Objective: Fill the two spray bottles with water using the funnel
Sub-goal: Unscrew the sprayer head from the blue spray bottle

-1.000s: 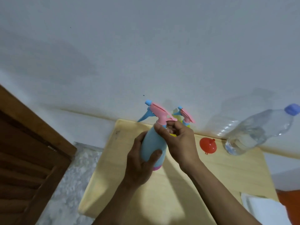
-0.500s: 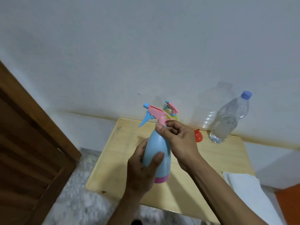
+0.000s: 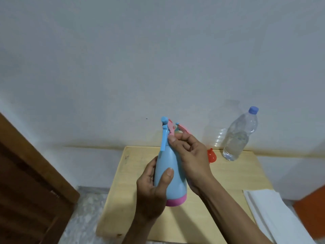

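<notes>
A light-blue plastic spray bottle with a pink base band (image 3: 171, 175) was held upright above the pale wooden table (image 3: 237, 175), clear of its surface. Its body was gripped by the left hand (image 3: 153, 189), the thumb laid across the front and the fingers wrapped behind. Its neck, just under the pink-and-blue trigger head (image 3: 167, 128), was pinched by the curled fingers of the right hand (image 3: 190, 155). The pink trigger top of a second spray bottle (image 3: 182, 129) was seen just behind the right hand; its body was hidden. A small red plastic funnel (image 3: 211, 155) lay on the table near the wall, beside a clear plastic water bottle with a blue cap (image 3: 240, 136), which stood capped and held water. A folded white cloth (image 3: 270, 212) was seen at the table's right edge.
</notes>
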{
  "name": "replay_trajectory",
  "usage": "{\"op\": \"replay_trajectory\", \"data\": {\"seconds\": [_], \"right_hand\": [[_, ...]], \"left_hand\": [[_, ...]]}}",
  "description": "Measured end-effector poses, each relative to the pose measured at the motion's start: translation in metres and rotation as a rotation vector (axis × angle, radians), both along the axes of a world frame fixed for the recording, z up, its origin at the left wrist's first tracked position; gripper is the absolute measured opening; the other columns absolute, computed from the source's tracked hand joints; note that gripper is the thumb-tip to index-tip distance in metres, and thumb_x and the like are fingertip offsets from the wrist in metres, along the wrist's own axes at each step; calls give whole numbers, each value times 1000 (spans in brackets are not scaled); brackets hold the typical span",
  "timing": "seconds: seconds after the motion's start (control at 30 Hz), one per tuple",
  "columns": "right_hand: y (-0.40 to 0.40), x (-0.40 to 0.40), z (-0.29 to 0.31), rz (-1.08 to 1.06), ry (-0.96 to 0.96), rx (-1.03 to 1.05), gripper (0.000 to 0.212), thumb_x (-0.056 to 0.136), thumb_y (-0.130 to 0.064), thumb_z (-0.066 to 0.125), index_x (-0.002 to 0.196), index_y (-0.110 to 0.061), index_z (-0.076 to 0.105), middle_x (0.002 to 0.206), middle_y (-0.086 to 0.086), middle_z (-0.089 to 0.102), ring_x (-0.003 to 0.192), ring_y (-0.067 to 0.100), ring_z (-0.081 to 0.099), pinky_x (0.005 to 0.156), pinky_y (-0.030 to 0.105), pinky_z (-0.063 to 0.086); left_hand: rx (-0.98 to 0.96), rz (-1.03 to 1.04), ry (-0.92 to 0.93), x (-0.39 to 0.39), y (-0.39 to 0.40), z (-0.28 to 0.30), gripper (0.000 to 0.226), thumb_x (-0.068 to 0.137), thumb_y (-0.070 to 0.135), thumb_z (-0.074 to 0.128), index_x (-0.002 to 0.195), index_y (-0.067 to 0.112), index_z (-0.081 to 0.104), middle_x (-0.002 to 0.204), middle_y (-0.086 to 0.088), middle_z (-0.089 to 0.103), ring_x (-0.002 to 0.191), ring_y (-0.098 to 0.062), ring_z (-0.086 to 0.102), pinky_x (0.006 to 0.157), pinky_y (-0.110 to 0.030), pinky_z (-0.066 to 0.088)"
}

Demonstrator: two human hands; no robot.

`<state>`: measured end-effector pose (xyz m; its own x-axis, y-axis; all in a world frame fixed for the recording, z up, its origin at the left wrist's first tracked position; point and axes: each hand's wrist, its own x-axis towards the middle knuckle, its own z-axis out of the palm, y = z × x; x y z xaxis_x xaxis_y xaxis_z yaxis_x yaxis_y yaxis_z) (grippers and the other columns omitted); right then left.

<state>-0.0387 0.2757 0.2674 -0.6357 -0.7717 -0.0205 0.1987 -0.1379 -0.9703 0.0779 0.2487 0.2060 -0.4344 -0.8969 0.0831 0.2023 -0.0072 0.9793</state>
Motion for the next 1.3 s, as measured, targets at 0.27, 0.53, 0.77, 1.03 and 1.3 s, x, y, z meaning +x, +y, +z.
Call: {"op": "replay_trajectory", "data": {"seconds": [0.27, 0.53, 0.77, 1.03, 1.3], "right_hand": [[-5, 11, -6, -128, 147, 32, 18, 86, -33, 79, 100, -23, 75, 95, 0, 76, 90, 22, 72, 79, 36, 60], [-12, 9, 1, -69, -9, 28, 18, 88, -34, 75, 99, -20, 77, 94, -4, 78, 87, 16, 74, 78, 34, 62], [-12, -5, 3, 16, -101, 87, 29, 98, -40, 61, 93, -19, 79, 89, 7, 76, 77, 20, 71, 75, 37, 59], [-20, -15, 3, -76, 131, 53, 18, 92, -39, 70, 105, -26, 73, 102, -3, 76, 100, 17, 70, 88, 36, 58], [-25, -22, 8, -114, 303, 122, 23, 79, -35, 85, 95, -25, 73, 88, -2, 74, 83, 14, 69, 76, 32, 59]], "left_hand": [[6, -44, 26, 7, -10, -2, 55, 73, 44, 71, 123, 22, 65, 112, 0, 74, 100, -23, 72, 76, -33, 60], [-21, -57, 25, 3, -21, 3, 53, 76, 47, 68, 124, 25, 63, 111, 1, 73, 100, -25, 71, 75, -35, 61], [-29, -63, 16, -8, -23, 2, 52, 77, 46, 69, 124, 24, 63, 112, 0, 72, 102, -26, 71, 75, -34, 60], [-91, -23, -15, -17, -32, 1, 56, 77, 46, 70, 127, 23, 62, 115, 4, 72, 104, -23, 71, 76, -33, 60], [-146, -24, -87, -15, -37, -4, 49, 75, 49, 70, 121, 38, 61, 113, 15, 71, 102, -13, 70, 74, -27, 60]]}}
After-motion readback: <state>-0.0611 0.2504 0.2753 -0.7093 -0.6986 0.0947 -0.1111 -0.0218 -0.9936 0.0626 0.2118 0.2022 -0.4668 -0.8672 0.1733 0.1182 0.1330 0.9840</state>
